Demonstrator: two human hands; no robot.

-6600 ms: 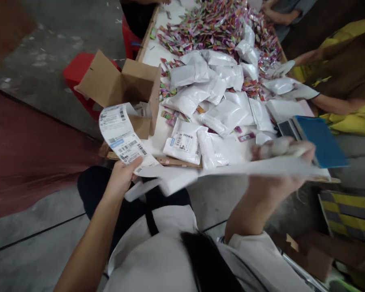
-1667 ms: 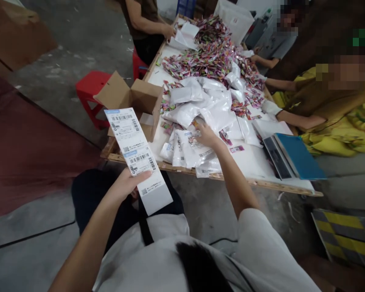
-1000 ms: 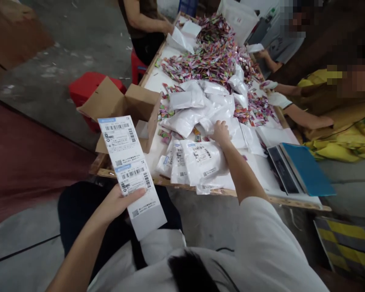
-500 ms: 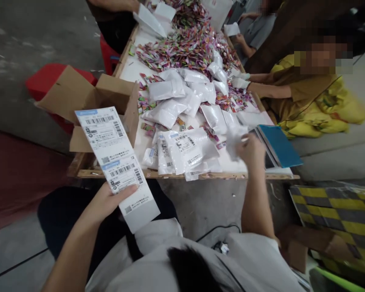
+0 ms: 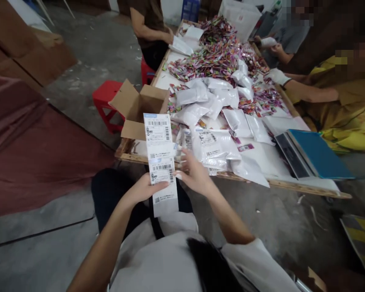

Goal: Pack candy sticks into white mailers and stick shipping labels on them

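Pinched in my left hand (image 5: 141, 188) is a strip of printed shipping labels (image 5: 159, 150), upright above my lap, with the thumb lying across its lower label. My right hand (image 5: 197, 174) is beside the strip's right edge, thumb and fingers apart. Its thumb tip comes close to the lower label; whether they touch I cannot tell. Just beyond that hand, labelled white mailing bags (image 5: 215, 148) lie along the table's near edge. A plain white bag (image 5: 249, 172) overhangs this edge to their right.
An open cardboard box (image 5: 140, 107) sits at the table's left corner, near a red stool (image 5: 108, 91). Filled white bags (image 5: 191, 113) and a heap of colourful small packets (image 5: 213, 56) cover the table's middle. A blue folder (image 5: 319, 154) lies right. Co-workers sit along both sides.
My right hand has moved left from the white bag to the label strip, letting the bag go at the table edge. The view has swung left, and the strip is held more upright.
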